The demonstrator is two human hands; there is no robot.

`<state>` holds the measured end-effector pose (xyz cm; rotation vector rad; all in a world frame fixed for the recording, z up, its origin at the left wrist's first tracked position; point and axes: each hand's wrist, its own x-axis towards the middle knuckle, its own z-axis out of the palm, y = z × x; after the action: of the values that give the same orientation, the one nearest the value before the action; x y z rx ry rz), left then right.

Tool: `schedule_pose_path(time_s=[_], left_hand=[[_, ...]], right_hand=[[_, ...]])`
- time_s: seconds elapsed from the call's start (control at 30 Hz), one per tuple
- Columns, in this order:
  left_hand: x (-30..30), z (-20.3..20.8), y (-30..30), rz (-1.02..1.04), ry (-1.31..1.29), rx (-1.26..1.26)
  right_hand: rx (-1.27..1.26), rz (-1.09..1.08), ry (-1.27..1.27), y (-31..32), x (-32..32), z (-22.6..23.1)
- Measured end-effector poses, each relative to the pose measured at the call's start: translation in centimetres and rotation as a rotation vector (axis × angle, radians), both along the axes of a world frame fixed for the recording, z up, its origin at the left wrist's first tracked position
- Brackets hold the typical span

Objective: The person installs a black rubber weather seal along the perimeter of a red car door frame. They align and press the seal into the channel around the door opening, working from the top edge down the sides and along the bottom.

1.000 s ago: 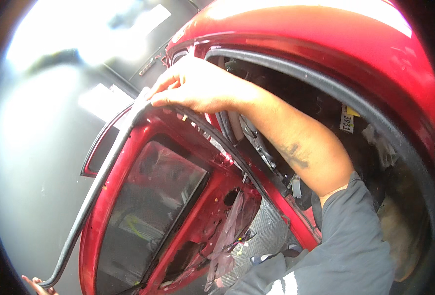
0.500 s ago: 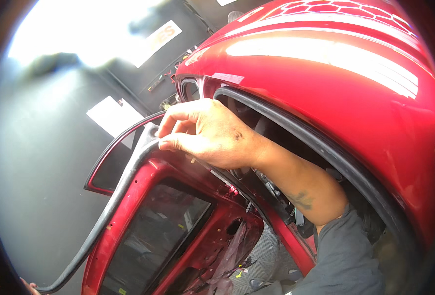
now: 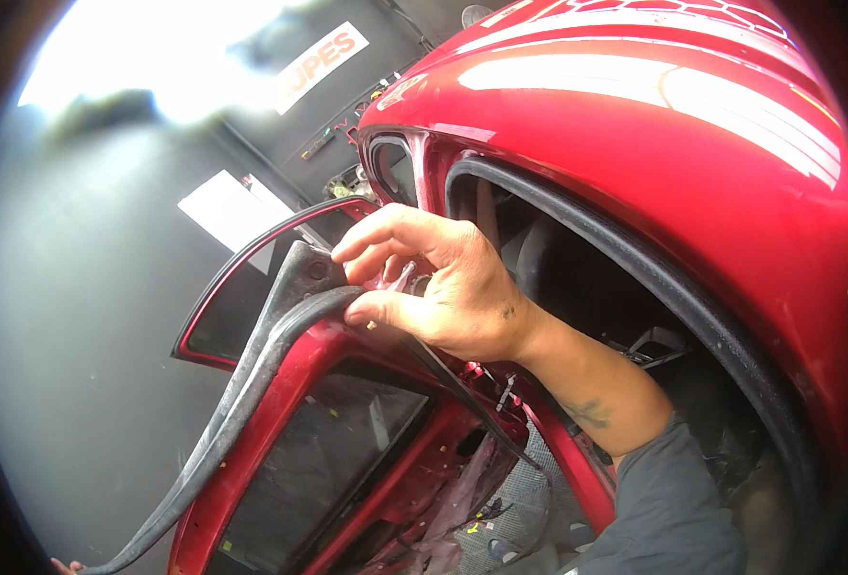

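A long black rubber weatherstrip (image 3: 237,412) stretches from the lower left up to the middle, along the edge of an open red car door (image 3: 194,513). My right hand (image 3: 453,283) pinches its upper end between thumb and fingers, beside a wide corner flap with a round hole. The strip bends there and stands off the door frame. At the lower left rim only the fingertips of my left hand (image 3: 66,567) show, closed on the lower part of the strip; the rest of that hand is out of the picture.
The red car roof (image 3: 577,125) fills the upper right. Another black seal (image 3: 625,254) lines the door opening. The door's window glass (image 3: 319,460) and bare inner panel with loose plastic film (image 3: 443,513) lie below my right arm. A grey wall (image 3: 89,316) stands left.
My right hand has shifted right and slightly down in the view with the weatherstrip's end. The strip has turned, showing its flap and hole more clearly. The view has shifted slightly.
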<state>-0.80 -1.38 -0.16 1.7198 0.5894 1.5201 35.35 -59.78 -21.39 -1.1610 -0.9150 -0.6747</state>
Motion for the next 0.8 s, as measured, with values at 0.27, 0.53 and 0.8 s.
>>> schedule_pose_path(time_s=[0.27,0.53,0.8], left_hand=[[1.6,-3.6,-1.9,-0.28,-0.084,0.027],[-1.4,-12.7,5.2,0.135,-0.059,-0.126],[-2.7,-14.7,8.8,0.068,0.212,0.071]], right_hand=[[0.218,0.208,0.072,2.0,0.7,-8.1],[0.187,-0.03,-0.206,8.1,0.3,-10.4],[0.223,0.029,0.051,9.5,1.1,-12.8]])
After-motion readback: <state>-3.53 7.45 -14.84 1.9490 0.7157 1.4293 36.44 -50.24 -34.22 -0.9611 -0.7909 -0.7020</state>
